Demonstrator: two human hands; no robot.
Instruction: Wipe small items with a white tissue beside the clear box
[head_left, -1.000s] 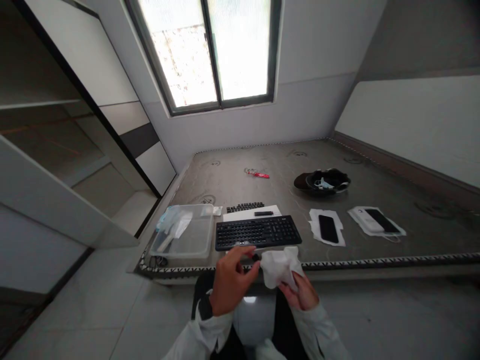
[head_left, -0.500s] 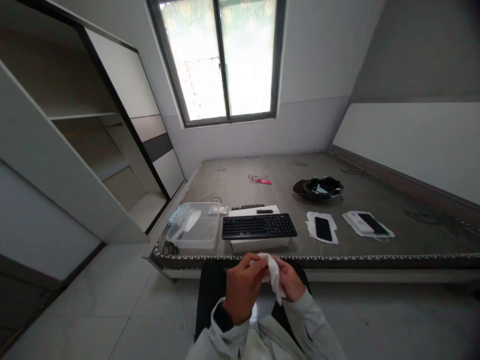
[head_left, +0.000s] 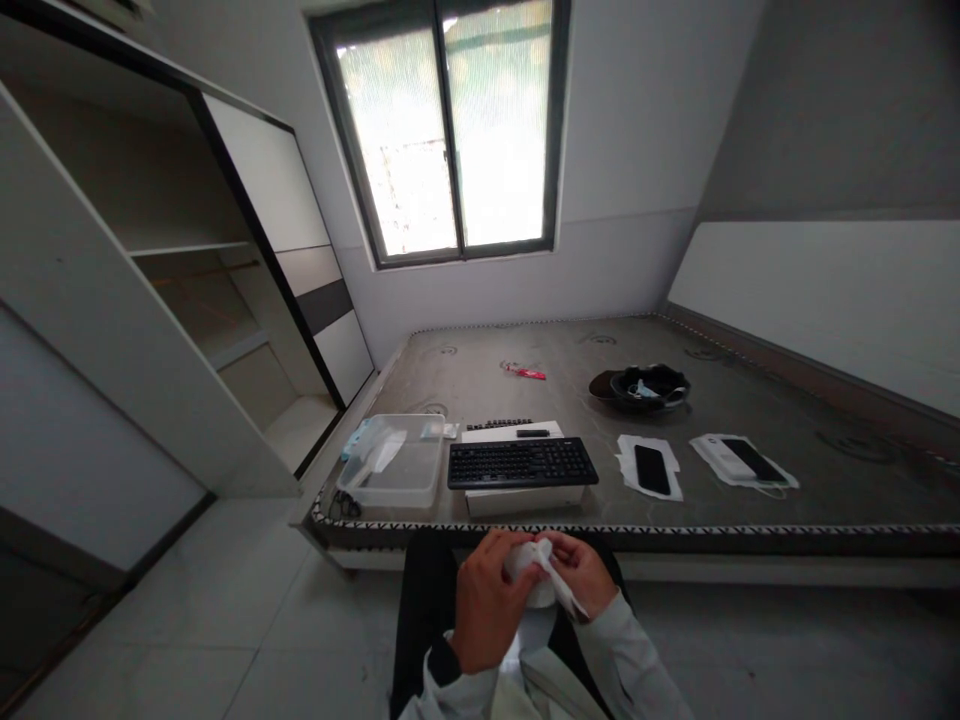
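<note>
Between my two hands, just above my lap, is a crumpled white tissue. My left hand has its fingers closed on the tissue's left side, thumb pointing inward. On the other side my right hand pinches it, and a loose end hangs below those fingers. A pale rounded part shows by the left fingers; whether it is tissue or something inside it I cannot tell. Beyond the hands a black keyboard lies across a white box.
On the mattress, a clear plastic bin stands left of the keyboard. To the right, a phone and another phone lie on white sheets. Behind them sits a dark cap. A red strip lies farther back.
Both hands have drawn closer together around the tissue, and it is more bunched between the fingers. The camera view has tilted slightly, so the scene sits a little lower.
</note>
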